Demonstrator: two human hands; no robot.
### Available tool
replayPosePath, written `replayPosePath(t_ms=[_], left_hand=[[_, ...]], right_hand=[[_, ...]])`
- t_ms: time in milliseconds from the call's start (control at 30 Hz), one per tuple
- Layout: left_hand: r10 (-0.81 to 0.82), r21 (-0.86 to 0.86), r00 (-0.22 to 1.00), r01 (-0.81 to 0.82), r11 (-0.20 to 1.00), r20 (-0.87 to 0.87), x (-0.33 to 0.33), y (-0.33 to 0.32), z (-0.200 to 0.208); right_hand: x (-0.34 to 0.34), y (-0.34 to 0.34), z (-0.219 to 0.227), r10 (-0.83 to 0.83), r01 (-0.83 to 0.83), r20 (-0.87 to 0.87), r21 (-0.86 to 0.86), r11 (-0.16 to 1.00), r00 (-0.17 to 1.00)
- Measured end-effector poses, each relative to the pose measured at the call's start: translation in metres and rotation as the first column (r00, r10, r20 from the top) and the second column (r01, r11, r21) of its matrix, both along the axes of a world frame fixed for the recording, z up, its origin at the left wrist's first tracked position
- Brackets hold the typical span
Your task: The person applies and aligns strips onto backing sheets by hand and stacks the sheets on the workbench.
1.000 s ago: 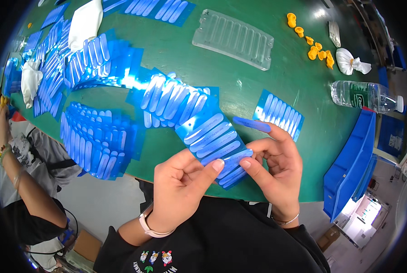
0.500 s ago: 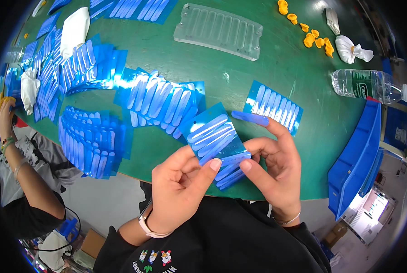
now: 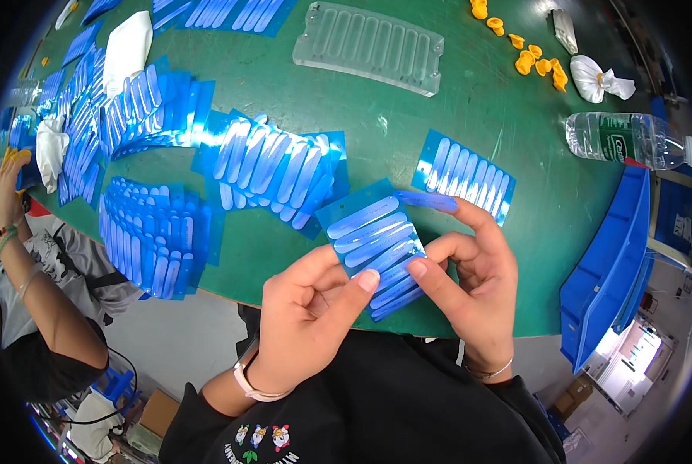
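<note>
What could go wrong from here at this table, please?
The blue strip at the index fingertip of the right hand might drop. The blue sheet, pinched in the left hand, could crease. The clear bottle, lying on its side near the edge of the green table, might roll.

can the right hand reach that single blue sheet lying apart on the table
Probably, yes: the single blue sheet lies just beyond the right hand with nothing piled on it, though that hand is busy at the held sheet and carries a blue strip on its index finger.
</note>
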State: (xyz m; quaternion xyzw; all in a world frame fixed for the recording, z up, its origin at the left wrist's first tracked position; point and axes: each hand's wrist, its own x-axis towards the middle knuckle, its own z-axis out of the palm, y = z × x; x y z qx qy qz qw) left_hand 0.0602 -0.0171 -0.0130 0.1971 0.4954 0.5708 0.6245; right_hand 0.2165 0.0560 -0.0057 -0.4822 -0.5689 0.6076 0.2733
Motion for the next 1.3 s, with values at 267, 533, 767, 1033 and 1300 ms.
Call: replayPosePath(t_ms=[267,533,767,1033,1300], left_hand=[[-0.042,-0.031,0.997,0.040,0.999,-0.066,-0.001,0.000,-0.002],[-0.033,-0.038,0.990,0.028,0.999,-0.138,-0.002,0.001,-0.004],[0.003,-0.062,0.984,-0.014,0.998,-0.179,-0.002,0.001,-0.008],[-0.050,-0.067,0.986,0.040,0.997,-0.159,-0.003,0.000,-0.005],[0.012,-0.056,0.990,-0.020,0.998,-0.140,-0.003,0.005,-0.008]], right_hand=[[-0.003,0.002,0.001,-0.014,0.013,-0.035,-0.023,1.000,0.999],[-0.006,0.004,0.000,-0.055,0.043,-0.094,-0.124,0.991,0.994],[-0.002,0.003,-0.001,-0.007,0.002,-0.068,-0.067,0.998,0.998],[-0.007,0.005,-0.003,-0.077,0.066,-0.099,-0.110,0.992,0.992],[-0.010,0.003,-0.004,-0.103,0.098,-0.091,-0.056,0.994,0.990]])
